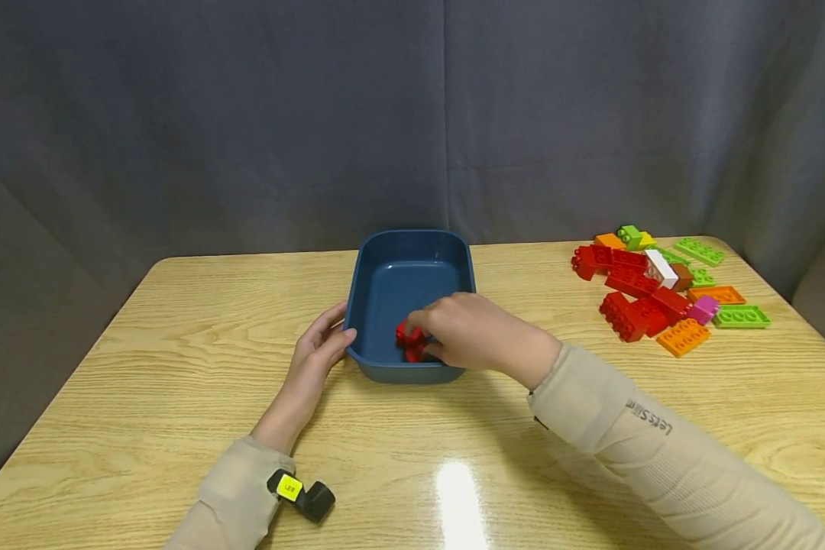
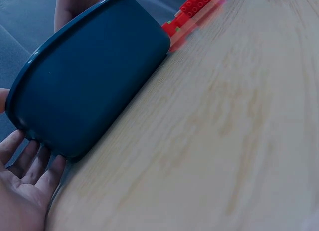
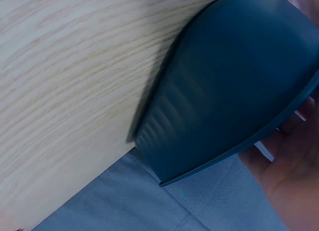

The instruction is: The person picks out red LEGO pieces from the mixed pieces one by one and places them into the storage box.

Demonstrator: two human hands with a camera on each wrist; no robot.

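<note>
A dark blue plastic bin stands on the table. My left hand holds its near left corner, the thumb over the rim and the fingers against the outer wall. In the left wrist view, the fingertips of that left hand touch the bin's side. My right hand reaches over the near right rim with its fingers down inside, pinching a red toy brick near the bin's floor. The fingers partly cover the red pieces there. In the right wrist view, the bin hides the fingertips.
A loose pile of toy bricks lies at the right of the wooden table: several red bricks, a white brick, orange plates, green plates and a pink brick. A grey curtain hangs behind.
</note>
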